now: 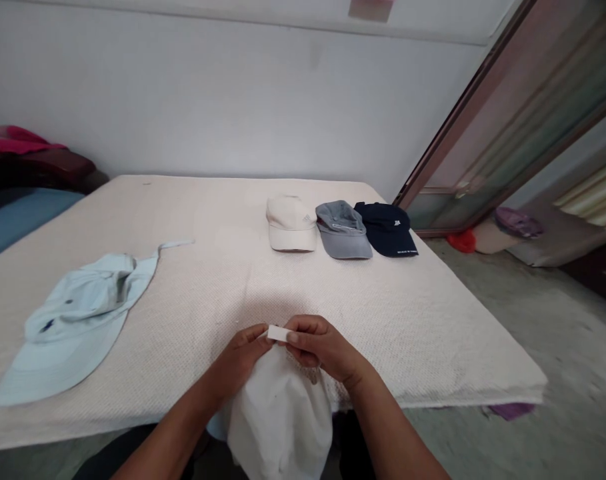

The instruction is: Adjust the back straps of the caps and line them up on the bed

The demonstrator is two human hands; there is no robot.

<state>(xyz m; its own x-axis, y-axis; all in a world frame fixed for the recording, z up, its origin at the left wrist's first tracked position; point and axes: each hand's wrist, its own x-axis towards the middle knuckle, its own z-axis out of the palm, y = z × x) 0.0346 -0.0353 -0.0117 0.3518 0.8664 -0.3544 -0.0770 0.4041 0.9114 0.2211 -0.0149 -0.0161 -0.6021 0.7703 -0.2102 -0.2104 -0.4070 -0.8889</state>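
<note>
1. Pinching the small white strap at the top of the white cap, the left hand was closed on its left end and the right hand was closed on its right end, fingertips nearly meeting.
2. The white cap hung from that strap at the 6 o'clock edge of the table, its crown drooping below the table edge between the forearms.
3. The step in hand appeared to be working the strap; it was best done with the strap kept taut and level between both pinches, so the loose fabric below did not twist.
4. The grip was best kept short and close to the strap ends, since the cap's weight pulled downward.
5. A pale blue sun hat lay at 9 o'clock, well apart from the hands.
6. A cream cap, a grey cap and a navy cap lay in a row at 1 o'clock, side by side and touching or nearly so.
</note>
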